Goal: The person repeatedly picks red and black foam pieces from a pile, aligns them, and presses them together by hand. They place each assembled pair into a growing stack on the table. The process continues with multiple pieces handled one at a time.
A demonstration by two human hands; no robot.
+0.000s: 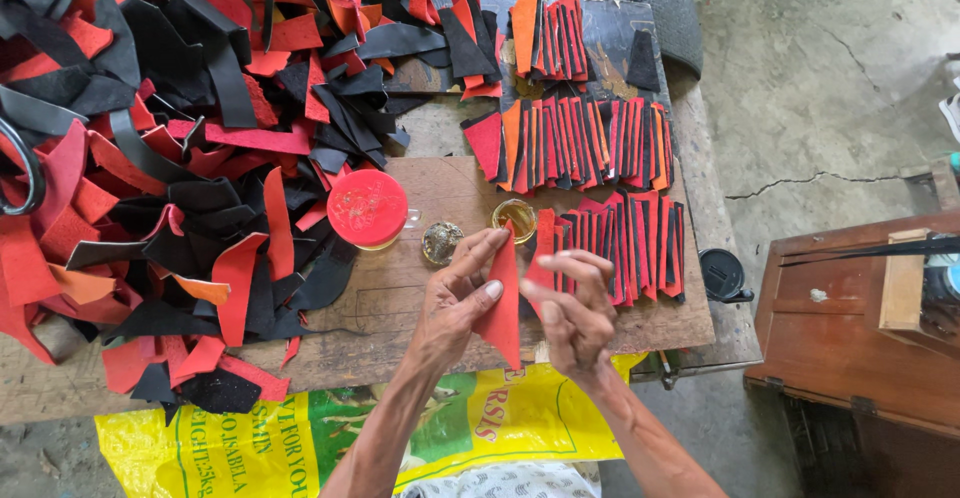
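My left hand (455,298) pinches a red triangular leather piece (503,308) upright over the wooden board (420,288). My right hand (573,313) is beside it, fingers curled around the piece's right edge and a second red piece (541,258). Just beyond my fingers stand a small open pot of amber glue (516,218), a crumpled shiny lid (441,242) and a jar with a red lid (368,208). Rows of overlapped red, orange and black triangles (590,143) lie past them.
A big heap of red and black leather scraps (150,138) covers the left half of the bench. A yellow printed sack (300,438) hangs off the front edge. A wooden box (860,318) stands at the right, a black cap (722,274) near the bench corner.
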